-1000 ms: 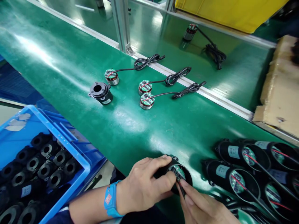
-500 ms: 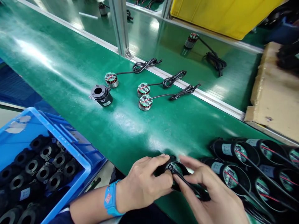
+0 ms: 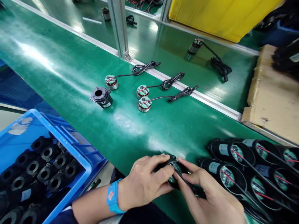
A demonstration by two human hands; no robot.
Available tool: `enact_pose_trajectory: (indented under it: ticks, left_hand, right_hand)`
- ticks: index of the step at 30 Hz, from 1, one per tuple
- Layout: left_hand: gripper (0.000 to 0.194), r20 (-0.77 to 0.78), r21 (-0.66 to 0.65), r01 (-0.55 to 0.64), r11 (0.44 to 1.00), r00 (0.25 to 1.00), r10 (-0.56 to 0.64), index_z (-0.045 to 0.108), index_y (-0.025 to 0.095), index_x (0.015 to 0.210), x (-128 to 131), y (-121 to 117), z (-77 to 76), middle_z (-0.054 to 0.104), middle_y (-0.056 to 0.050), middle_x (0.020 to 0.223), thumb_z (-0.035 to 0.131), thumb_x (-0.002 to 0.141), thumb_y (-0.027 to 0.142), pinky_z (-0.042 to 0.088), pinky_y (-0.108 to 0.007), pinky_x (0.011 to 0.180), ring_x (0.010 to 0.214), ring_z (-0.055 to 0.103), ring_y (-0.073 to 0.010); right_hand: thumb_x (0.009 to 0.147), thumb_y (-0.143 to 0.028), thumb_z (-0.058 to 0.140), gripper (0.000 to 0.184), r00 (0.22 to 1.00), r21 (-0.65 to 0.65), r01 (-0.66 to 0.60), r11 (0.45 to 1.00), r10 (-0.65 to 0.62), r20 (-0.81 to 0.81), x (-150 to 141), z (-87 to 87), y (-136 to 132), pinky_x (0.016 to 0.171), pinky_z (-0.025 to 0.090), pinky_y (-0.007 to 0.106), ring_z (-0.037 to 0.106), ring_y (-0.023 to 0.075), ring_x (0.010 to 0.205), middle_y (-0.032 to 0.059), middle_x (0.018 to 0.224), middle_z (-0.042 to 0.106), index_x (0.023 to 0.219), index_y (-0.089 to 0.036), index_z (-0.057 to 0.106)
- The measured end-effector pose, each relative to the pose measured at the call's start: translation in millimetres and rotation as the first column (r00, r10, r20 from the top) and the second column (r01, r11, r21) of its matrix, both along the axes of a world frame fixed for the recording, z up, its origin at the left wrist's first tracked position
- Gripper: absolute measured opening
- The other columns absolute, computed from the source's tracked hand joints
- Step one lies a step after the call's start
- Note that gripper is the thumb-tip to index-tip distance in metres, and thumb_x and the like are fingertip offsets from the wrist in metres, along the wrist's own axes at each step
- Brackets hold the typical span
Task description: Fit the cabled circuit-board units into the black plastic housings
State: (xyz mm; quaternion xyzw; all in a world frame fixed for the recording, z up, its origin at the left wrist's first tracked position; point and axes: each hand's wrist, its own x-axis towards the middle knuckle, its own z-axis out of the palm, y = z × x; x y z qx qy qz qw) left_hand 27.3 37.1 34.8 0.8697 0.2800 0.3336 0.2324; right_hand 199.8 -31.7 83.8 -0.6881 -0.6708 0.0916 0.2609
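Observation:
My left hand (image 3: 142, 183), with a blue band on its wrist, is closed around a black cylindrical motor housing (image 3: 175, 186) near the front edge of the bench. Its thumb lies at the open end, over the green circuit board inside, which is partly hidden. My right hand (image 3: 210, 196) pinches the black cable (image 3: 195, 190) coming out of that housing, its fingertips close to the rim. Beside my right hand lie several black housings (image 3: 224, 169) with boards and cables in them.
Three stators with circuit boards (image 3: 144, 104) and coiled cables lie on the green bench (image 3: 130, 133), near a standing black housing (image 3: 102, 97). A blue crate (image 3: 87, 169) of housings is at left. A metal post (image 3: 119, 31), cardboard box (image 3: 275, 102) and yellow bin (image 3: 203, 18) stand behind.
My right fingers have closed in nearer the housing's rim, and my left thumb has shifted slightly over the opening. The camera view has moved a little.

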Motion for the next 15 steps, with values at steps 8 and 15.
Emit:
enact_pose_trajectory:
  ticks: [8, 15]
  left_hand:
    - [0.065, -0.058, -0.162, -0.056, 0.985, 0.997, 0.048, 0.055, 0.022, 0.134, 7, 1, -2.5, 0.067, -0.01, 0.108, 0.065, 0.087, 0.065, 0.062, -0.042, 0.082, 0.093, 0.071, -0.0261]
    - [0.063, 0.145, -0.292, 0.146, 0.945, 0.984, -0.107, 0.051, 0.022, 0.139, 25, 64, 77.2, 0.059, -0.013, 0.135, 0.055, 0.093, 0.065, 0.052, -0.042, 0.107, 0.127, 0.057, -0.0258]
  right_hand:
    - [0.103, -0.042, 0.051, 0.02, 0.999, 0.021, -0.027, 0.999, 0.026, 0.046, 12, -1.9, 1, 0.065, 0.059, 0.021, 0.073, 0.0132, 0.081, 0.0048, 0.104, 0.069, 0.101, -0.025, 0.062]
    - [0.091, -0.026, 0.07, 0.016, 0.997, 0.321, -0.073, 0.944, 0.071, 0.017, 24, 12.7, -23, 0.086, 0.062, 0.033, 0.075, 0.0205, 0.091, 0.0032, 0.101, 0.074, 0.107, -0.026, 0.068]
